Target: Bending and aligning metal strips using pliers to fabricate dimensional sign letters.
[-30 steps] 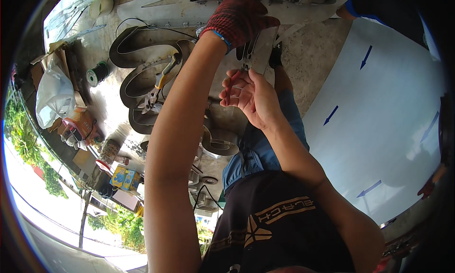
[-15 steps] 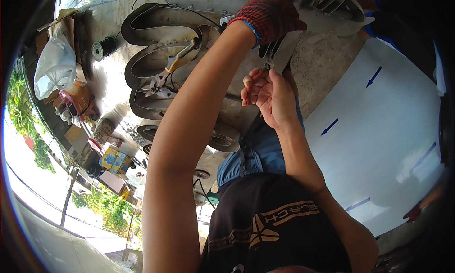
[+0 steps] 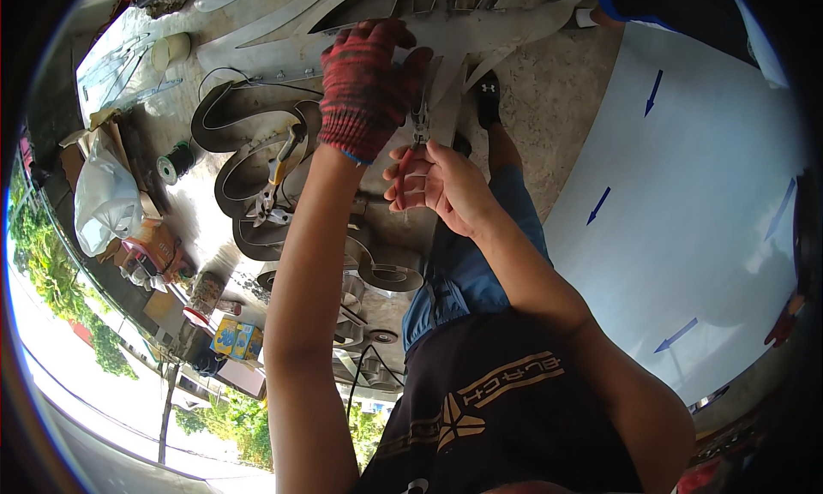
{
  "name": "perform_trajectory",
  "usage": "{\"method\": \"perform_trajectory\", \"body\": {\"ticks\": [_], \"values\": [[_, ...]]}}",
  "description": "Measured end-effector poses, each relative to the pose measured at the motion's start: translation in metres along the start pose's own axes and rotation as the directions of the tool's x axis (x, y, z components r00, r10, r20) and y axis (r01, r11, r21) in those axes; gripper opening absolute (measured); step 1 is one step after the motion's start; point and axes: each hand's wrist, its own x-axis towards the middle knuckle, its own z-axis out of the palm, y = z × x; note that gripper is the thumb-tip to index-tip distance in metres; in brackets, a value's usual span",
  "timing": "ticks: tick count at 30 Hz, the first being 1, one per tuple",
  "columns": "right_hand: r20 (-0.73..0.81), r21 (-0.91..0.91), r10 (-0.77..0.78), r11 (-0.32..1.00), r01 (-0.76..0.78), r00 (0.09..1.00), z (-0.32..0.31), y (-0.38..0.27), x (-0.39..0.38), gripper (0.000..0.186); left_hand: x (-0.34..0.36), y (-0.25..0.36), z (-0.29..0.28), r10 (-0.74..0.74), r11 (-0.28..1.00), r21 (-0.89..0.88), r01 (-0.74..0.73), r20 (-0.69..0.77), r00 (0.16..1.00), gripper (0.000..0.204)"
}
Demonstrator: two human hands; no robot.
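Near the upper middle of the frame, we are gripping red-handled pliers (image 3: 403, 181) in our right hand (image 3: 456, 185); we cannot tell what our gloved left hand (image 3: 369, 91) is holding. We seem to be using the pliers; the next move is likely needing steady hands

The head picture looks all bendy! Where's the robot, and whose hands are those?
There's no robot, just a person at work. A wide camera on the person's head looks down, and its lens bends straight edges. The left hand wears a red and black glove; I can't tell if it holds anything. The bare right hand holds a red-handled tool. On the grey surface lie curvy metal strips, yellow-handled pliers and a spool. A plastic bag is farther left.
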Motion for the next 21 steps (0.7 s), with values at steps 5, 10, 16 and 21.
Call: {"method": "perform_trajectory", "body": {"ticks": [5,10,16,21], "values": [[0.055,-0.003,0.01,1.0,-0.01,0.998,-0.013,-0.006,-0.007,0.051,-0.043,0.028,0.009,-0.036,0.984,0.171,0.049,-0.078,0.996,0.045],[0.027,-0.029,0.048,0.998,-0.048,0.998,-0.012,-0.006,-0.01,0.047,-0.031,0.031,0.024,-0.045,0.944,0.315,0.101,-0.182,0.982,0.043],[0.043,-0.081,0.051,0.996,-0.048,0.998,-0.027,0.002,-0.013,0.044,-0.033,0.032,0.032,0.007,0.94,0.335,0.061,-0.198,0.98,0.043],[0.028,-0.126,-0.001,0.992,0.005,1.0,-0.033,0.0,-0.018,0.044,-0.02,0.043,0.03,-0.02,0.927,0.367,0.079,-0.163,0.986,0.041]]}}
